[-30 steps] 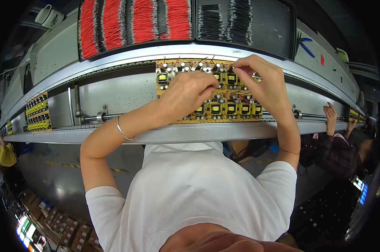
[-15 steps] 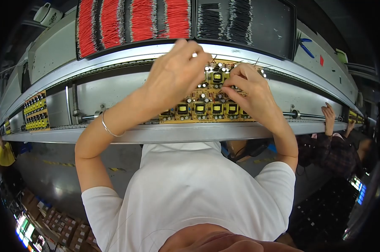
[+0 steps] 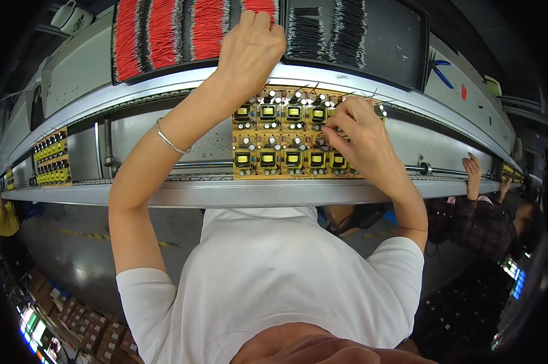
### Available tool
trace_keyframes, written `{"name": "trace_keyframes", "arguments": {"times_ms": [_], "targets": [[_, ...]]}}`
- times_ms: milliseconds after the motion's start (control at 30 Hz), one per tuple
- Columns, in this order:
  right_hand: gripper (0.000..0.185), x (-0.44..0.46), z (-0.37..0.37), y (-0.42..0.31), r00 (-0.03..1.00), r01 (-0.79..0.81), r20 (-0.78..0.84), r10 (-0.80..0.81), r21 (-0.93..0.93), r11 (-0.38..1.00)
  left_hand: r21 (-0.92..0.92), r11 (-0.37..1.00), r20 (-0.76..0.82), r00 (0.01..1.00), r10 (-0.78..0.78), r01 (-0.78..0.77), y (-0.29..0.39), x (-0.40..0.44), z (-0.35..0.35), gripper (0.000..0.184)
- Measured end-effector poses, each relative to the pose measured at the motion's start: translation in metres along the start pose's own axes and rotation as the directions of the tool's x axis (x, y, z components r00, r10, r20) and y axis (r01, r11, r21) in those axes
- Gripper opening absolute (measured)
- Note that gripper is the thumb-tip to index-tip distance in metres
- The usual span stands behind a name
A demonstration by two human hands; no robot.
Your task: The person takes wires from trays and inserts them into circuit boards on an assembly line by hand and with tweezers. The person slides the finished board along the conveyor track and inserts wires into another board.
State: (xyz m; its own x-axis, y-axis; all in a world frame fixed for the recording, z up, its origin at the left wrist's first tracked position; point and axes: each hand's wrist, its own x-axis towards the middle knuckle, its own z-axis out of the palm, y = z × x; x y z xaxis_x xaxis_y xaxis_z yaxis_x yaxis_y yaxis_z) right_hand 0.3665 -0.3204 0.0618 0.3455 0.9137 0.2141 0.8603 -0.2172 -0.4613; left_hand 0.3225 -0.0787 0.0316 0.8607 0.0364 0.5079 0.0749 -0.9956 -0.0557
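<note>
My left hand (image 3: 253,47) reaches over the tray's front rim to the rightmost bundle of red wires (image 3: 260,6). Its fingers are curled together, and their tips are hidden from me, so what they pinch does not show. Below lies a panel of circuit boards (image 3: 281,129) with yellow-topped transformers and capacitors in rows. My right hand (image 3: 364,134) hovers over the panel's right part, thumb and fingers pinched close to the components. Whatever is between those fingertips is too small to make out. Thin dark wires (image 3: 315,88) stick up along the panel's back edge.
The panel rests on conveyor rails (image 3: 274,193). Black wires (image 3: 347,33) lie in the black tray (image 3: 395,36) behind. Blue-handled pliers (image 3: 442,73) lie at right. Another board panel (image 3: 53,158) sits at far left. A co-worker's hand (image 3: 473,173) is at the right of the line.
My left hand has moved from above the panel up and back to the red wires, uncovering the panel's left part. My right hand stays over the panel, shifted only slightly.
</note>
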Motion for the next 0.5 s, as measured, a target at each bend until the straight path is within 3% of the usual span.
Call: {"name": "trace_keyframes", "arguments": {"times_ms": [167,500], "targets": [[0.011,-0.0011,0.0006,-0.0009,1.000,0.013,-0.015,-0.014,-0.074,0.997,-0.016,0.999,-0.079,0.996,0.031,-0.033,0.0004,0.0043,0.0021,0.021],[0.012,-0.0027,0.0012,-0.0022,0.999,0.010,0.046,-0.003,-0.146,0.989,-0.097,0.995,-0.167,0.986,0.007,-0.023,-0.0019,0.0027,0.0018,0.020]]}}
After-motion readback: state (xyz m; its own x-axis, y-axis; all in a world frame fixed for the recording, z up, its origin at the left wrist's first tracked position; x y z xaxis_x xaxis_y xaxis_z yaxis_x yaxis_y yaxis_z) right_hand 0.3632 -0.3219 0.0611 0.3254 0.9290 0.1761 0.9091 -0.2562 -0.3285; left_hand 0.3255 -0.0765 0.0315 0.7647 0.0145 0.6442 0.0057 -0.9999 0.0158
